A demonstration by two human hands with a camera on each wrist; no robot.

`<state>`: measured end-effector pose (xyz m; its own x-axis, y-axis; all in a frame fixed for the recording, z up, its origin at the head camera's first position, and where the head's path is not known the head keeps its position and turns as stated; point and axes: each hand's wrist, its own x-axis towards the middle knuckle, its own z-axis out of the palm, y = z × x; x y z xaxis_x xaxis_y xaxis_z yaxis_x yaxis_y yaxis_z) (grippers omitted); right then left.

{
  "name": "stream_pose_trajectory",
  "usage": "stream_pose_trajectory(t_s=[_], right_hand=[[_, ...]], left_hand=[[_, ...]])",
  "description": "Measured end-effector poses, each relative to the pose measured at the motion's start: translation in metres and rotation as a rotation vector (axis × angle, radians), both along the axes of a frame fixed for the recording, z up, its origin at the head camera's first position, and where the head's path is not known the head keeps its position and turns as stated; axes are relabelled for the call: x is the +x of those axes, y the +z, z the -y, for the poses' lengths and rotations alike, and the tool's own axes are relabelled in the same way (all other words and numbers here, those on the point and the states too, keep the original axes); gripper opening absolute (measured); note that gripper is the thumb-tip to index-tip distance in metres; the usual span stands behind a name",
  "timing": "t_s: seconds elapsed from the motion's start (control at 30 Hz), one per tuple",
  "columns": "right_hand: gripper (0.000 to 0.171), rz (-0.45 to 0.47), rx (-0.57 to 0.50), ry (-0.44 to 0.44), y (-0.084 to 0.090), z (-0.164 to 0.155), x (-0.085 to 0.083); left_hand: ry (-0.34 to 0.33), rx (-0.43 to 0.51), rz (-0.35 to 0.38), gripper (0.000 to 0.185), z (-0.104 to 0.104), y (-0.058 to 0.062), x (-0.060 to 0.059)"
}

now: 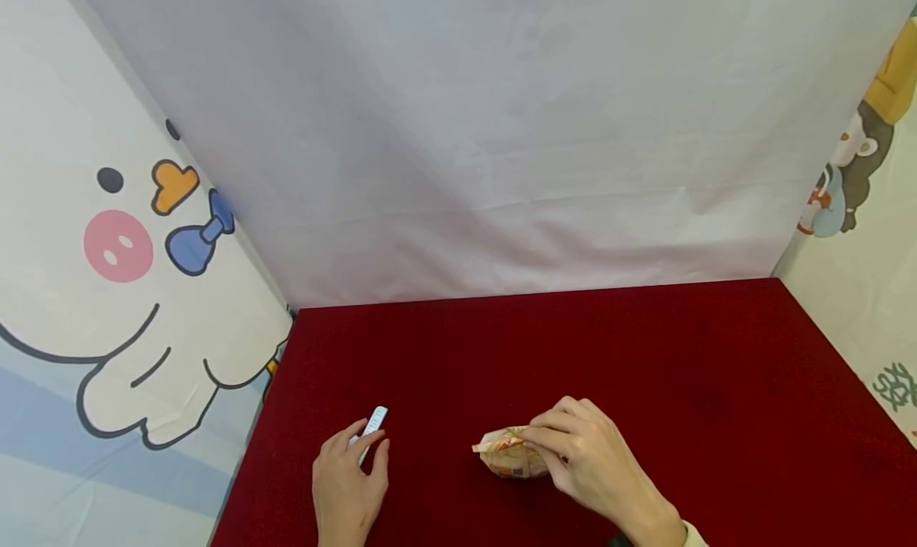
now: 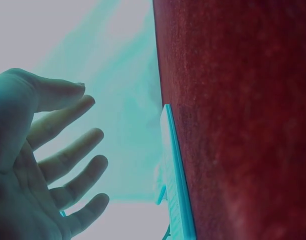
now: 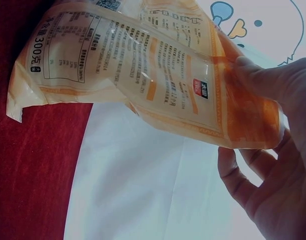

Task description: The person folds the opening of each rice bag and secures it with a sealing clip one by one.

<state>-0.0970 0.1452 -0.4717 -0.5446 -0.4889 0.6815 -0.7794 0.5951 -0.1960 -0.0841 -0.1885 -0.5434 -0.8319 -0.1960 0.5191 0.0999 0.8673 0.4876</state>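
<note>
At lower centre, the bag [image 1: 510, 461]: orange and cream, just above or on the surface; whether its underside touches the cloth cannot be told. In the right wrist view it stretches from the upper left to the right edge, printed side toward the camera.
Right hand [image 1: 587, 451]: grips the bag by its orange end, thumb on the printed face and fingers on the other side. A hold at one end probably suits a limp wrapper, since the narrow edge pinches easily and the rest stays uncovered.
Strip [image 1: 375, 422]: pale, with small marks, at lower left of centre, lying on the surface. Laid flat, it is likely steady by itself.
Left hand [image 1: 349, 479]: beside the strip, partly over it in the head view; the left wrist view shows the fingers spread and relaxed, apart from the strip, holding nothing. The gap between thumb and fingers perhaps leaves room for something thin.
Surface [image 1: 645, 356]: deep red, across the lower half of the frame, bearing the strip.
Backdrop [image 1: 501, 133]: plain white, behind the far edge.
Side panels: a cartoon bird [image 1: 118, 244] at left, a cartoon figure [image 1: 852, 169] at upper right.
</note>
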Motion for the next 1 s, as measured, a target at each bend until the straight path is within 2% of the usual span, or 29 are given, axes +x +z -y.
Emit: stream_pose_trajectory(t_s=[0.17, 0.63, 0.77, 1.0], right_hand=[[0.036, -0.001, -0.004, 0.007, 0.0003, 0.0004, -0.0003], [0.035, 0.003, -0.002, 0.008, 0.0001, 0.0003, 0.0002], [0.035, 0.010, 0.004, 0.004, 0.0003, 0.0003, 0.0003], [0.034, 0.012, 0.004, 0.000, 0.0005, 0.0001, 0.0002]], left_hand=[[0.051, 0.035, 0.056, 0.015, 0.0023, 0.0021, 0.0016], [0.123, 0.056, 0.061, 0.018, 0.0019, 0.0035, 0.0035], [0.153, 0.068, 0.111, 0.020, 0.0016, 0.0046, 0.0050], [0.201, 0.102, 0.248, 0.029, 0.0024, 0.0085, 0.0052]])
